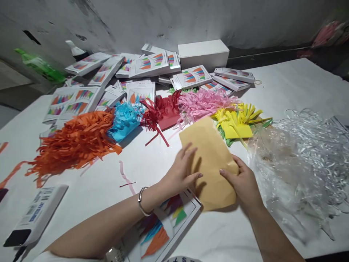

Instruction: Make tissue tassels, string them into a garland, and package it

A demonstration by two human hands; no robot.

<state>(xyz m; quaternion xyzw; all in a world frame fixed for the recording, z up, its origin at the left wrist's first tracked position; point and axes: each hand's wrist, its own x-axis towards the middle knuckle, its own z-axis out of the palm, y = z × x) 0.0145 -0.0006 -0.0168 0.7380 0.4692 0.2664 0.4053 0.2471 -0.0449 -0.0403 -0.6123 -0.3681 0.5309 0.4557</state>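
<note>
My right hand (244,180) grips the lower right edge of a tan sheet of kraft paper (211,160), its thumb on top and its fingers behind. Above the sheet's left side, my left hand (185,167) is spread open, casting finger shadows on the paper. Whether its fingertips touch the sheet is hard to tell. Below the left wrist lies a white box (169,225) printed with colourful tassels, partly hidden by the forearm. Beyond the paper are bundles of fringed tissue: orange (76,142), blue (124,120), red (166,112), pink (201,103) and yellow (238,125).
Several printed boxes (148,65) are piled against the wall, beside a plain white box (204,52). Clear plastic bags (280,174) and silvery strands (321,153) cover the right side. A white device (36,214) lies at left, and a green bottle (40,65) at far left.
</note>
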